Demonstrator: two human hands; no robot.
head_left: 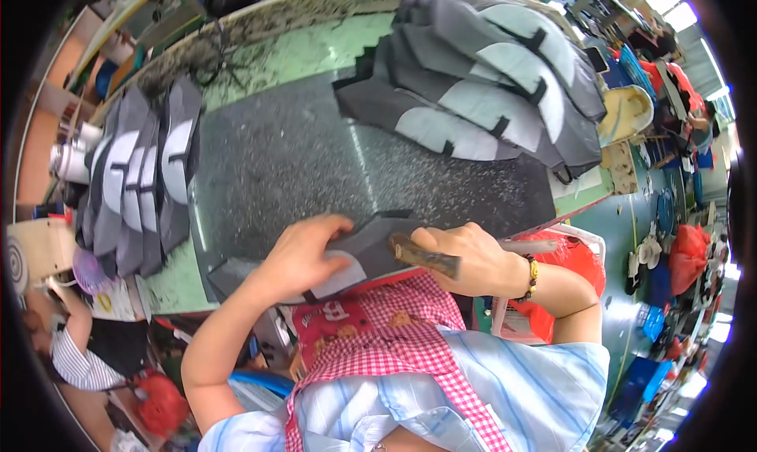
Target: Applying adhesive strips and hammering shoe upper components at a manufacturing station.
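A dark grey panel with a light grey curved patch (344, 276) lies along the near edge of the worktable (268, 152). My left hand (303, 255) rests over this panel, thumb and fingers apart. To its right, my right hand (481, 259) is closed around a worn brown wooden-handled tool (424, 255), held just above the panel's right part. The tool's working end is hidden, so its kind cannot be made out.
A large heap of similar panels (489, 81) lies at the far right of the table. Another stack (130, 176) is at the left. A white crate with a red bag (556, 271) stands beside the near right edge. Another person's arm (75, 318) shows at the lower left.
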